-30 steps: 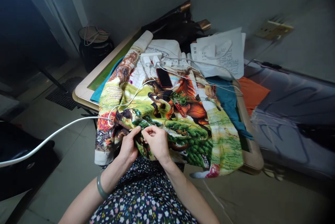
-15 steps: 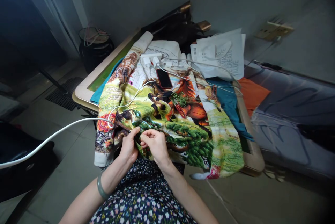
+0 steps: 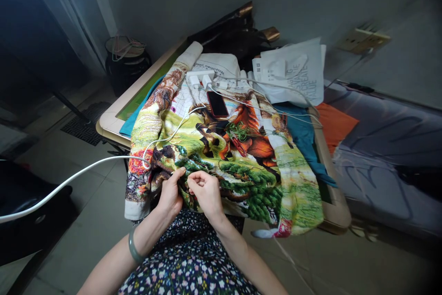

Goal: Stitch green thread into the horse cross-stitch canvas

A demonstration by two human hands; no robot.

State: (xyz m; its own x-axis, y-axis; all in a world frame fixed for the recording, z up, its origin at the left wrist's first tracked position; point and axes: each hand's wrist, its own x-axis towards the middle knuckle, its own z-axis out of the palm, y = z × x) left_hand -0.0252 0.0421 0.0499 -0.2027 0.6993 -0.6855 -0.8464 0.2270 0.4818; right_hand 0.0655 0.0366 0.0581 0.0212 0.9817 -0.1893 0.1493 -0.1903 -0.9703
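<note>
A large cross-stitch cloth (image 3: 179, 129) with a colourful horse picture lies over the table, its left and right sides rolled up. My left hand (image 3: 171, 193) grips the near edge of this cloth, thumb on top and fingers hidden beneath. Just to its right, my right hand (image 3: 207, 193) is pinched above the cloth, thumb against forefinger; what sits in the pinch is too small to make out. Beyond the hands, a bundle of green thread (image 3: 238, 131) and small red-handled scissors (image 3: 239, 147) rest on the cloth.
A phone (image 3: 217, 104) and a white power strip (image 3: 200, 76) lie on the cloth, with white cables (image 3: 86, 170) trailing left and right. White paper bags (image 3: 290, 72) stand at the back right of the table (image 3: 107, 122). A black stool (image 3: 126, 67) is behind, left.
My right hand has shifted very slightly to the right, still pinched. The left hand keeps its hold on the cloth.
</note>
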